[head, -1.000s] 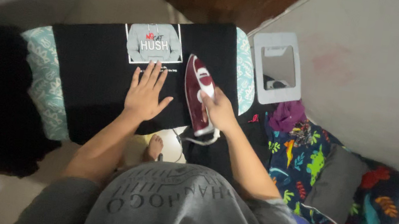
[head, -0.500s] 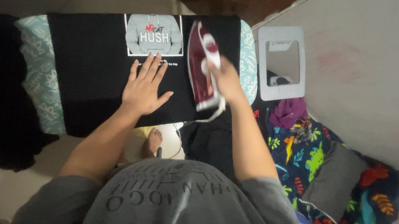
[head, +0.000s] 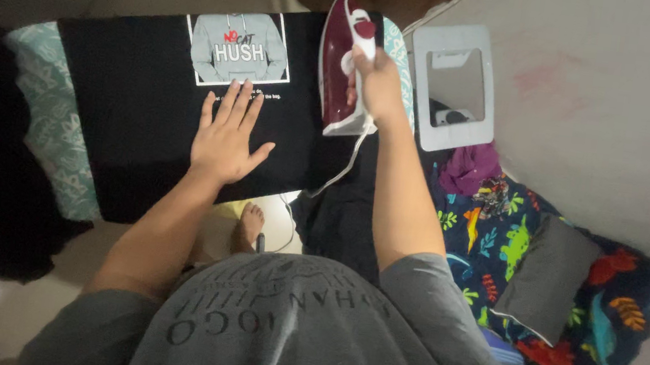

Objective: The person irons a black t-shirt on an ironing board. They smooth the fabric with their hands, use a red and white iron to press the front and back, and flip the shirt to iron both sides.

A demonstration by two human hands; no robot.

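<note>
On a leaf-patterned board (head: pixel 56 130), left hand (head: pixel 223 140) spread flat on black shirt (head: pixel 135 99), right hand (head: pixel 375 85) gripping maroon iron (head: pixel 339 63).

Dinosaur-print blanket (head: pixel 499 256), grey frame (head: pixel 453 86)

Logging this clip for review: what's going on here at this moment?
A person stands at an ironing board with a black shirt spread over it. The left hand lies flat on the shirt, fingers spread just below its grey printed picture. The right hand grips the handle of a dark red iron, which sits near the shirt's far right edge. The iron's cord hangs off the near side of the board. A dinosaur-print blanket lies on the floor to the right.
</note>
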